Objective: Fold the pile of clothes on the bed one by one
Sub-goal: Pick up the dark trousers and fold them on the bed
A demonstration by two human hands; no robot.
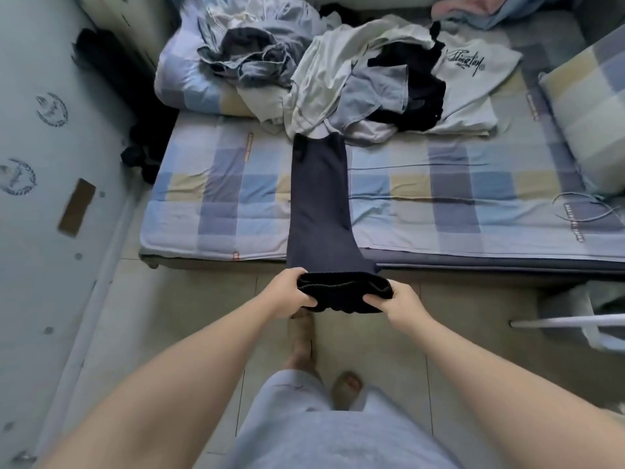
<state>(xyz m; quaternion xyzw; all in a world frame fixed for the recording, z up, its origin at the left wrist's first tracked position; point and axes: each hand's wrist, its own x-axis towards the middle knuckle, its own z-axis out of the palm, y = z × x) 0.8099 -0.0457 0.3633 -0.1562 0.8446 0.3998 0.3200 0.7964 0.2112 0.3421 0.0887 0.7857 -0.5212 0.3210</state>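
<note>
A pair of dark navy trousers (319,201) lies stretched lengthwise across the checked bed (216,198), legs together, its far end touching the clothes pile. The waistband end hangs past the bed's front edge. My left hand (291,294) grips the waistband's left corner and my right hand (402,304) grips its right corner, both with fingers curled under the fabric. The pile of unfolded clothes (338,72) sits at the back of the bed: pale shirts, grey pieces, a black garment and a white printed T-shirt (470,66).
A checked pillow (588,110) lies at the bed's right end, with a thin cable (581,208) looped on the sheet near it. Dark clothes (142,157) lie on the floor left of the bed. A white rack (575,321) stands at right. My feet are on the tiled floor.
</note>
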